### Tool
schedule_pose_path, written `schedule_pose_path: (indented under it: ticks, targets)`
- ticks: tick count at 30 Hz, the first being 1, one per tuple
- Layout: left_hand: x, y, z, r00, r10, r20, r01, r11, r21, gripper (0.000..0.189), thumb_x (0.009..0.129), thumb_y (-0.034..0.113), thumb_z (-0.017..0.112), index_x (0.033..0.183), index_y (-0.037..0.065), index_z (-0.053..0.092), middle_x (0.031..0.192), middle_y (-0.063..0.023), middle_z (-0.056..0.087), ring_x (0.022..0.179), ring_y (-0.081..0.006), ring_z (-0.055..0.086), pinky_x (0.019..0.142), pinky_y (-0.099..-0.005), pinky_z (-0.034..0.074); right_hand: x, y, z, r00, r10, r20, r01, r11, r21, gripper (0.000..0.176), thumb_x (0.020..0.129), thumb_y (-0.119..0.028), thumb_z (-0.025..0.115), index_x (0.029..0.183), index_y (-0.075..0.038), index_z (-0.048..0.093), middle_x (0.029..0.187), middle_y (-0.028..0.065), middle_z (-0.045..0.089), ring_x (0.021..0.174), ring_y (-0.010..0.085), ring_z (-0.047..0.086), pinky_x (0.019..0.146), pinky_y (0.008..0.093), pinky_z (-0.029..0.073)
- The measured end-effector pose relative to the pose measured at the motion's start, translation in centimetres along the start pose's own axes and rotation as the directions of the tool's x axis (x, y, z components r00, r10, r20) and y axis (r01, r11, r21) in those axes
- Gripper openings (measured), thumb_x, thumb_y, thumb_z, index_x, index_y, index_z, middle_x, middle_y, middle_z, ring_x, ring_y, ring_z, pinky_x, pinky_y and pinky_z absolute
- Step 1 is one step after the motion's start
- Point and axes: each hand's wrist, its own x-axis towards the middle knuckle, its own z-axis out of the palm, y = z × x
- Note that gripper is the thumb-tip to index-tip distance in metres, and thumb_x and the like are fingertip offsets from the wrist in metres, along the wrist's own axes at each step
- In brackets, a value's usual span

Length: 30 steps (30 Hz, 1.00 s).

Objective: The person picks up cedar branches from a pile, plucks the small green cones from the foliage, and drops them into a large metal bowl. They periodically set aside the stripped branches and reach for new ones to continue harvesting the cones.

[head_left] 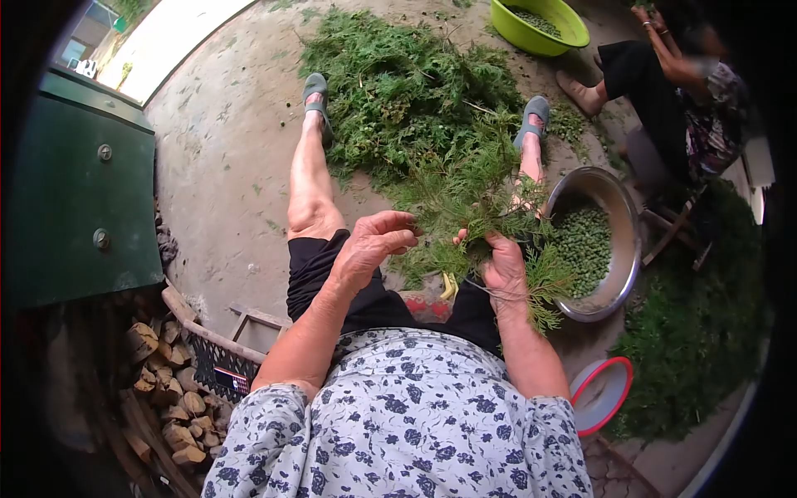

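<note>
A dark-green metal cabinet [79, 195] stands along the left edge of the pale concrete floor [224, 166]. Above the floor's middle, a feathery green conifer branch [477, 212] points forward, its long axis towards a green foliage heap [390, 95]. The right hand [505, 264] is closed round its near end; the left hand [382, 238] curls half-closed beside it, contents unclear.

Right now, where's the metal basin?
In the head view's right half, the metal basin stands right of the right hand, just beyond the red-rimmed basin.
</note>
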Motion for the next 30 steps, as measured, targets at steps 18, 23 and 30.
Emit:
schedule_pose_path:
  ticks: [18, 23, 30]
  targets:
    - [-1.7, -1.0, 3.0, 0.940, 0.027, 0.340, -0.027, 1.000, -0.005, 0.038, 0.084, 0.010, 0.061, 0.118, -0.002, 0.051, 0.104, -0.0066, 0.060, 0.091, -0.0120, 0.056, 0.082, -0.0268, 0.045, -1.3, 0.6, -1.0, 0.983, -0.026, 0.183, -0.002, 0.988, 0.152, 0.025, 0.086, -0.012, 0.048, 0.100, 0.007, 0.056, 0.092, 0.0178, 0.062, 0.083, 0.0291, 0.062, 0.078, 0.0400, 0.051]
    - [-0.2, 0.5, 2.0, 0.980, 0.062, 0.187, -0.012, 0.966, -0.259, 0.039, 0.086, 0.017, 0.060, 0.119, 0.000, 0.048, 0.105, -0.0108, 0.060, 0.092, -0.0172, 0.059, 0.082, -0.0318, 0.049, -2.0, 0.8, -1.0, 0.995, -0.048, 0.082, 0.034, 0.985, 0.168, 0.023, 0.083, -0.008, 0.053, 0.101, 0.005, 0.056, 0.089, 0.0170, 0.063, 0.080, 0.0253, 0.063, 0.075, 0.0358, 0.053]
    - [-0.4, 3.1, 2.6, 0.964, 0.236, 0.125, -0.129, 0.822, -0.554, 0.031, 0.091, 0.030, 0.050, 0.111, 0.007, 0.053, 0.106, -0.0078, 0.060, 0.095, -0.0180, 0.058, 0.081, -0.0354, 0.050, -4.1, 0.6, 1.6, 0.968, 0.014, 0.252, -0.002, 0.999, -0.047, 0.029, 0.084, -0.008, 0.046, 0.108, 0.006, 0.054, 0.098, 0.0198, 0.061, 0.089, 0.0288, 0.061, 0.081, 0.0387, 0.052]
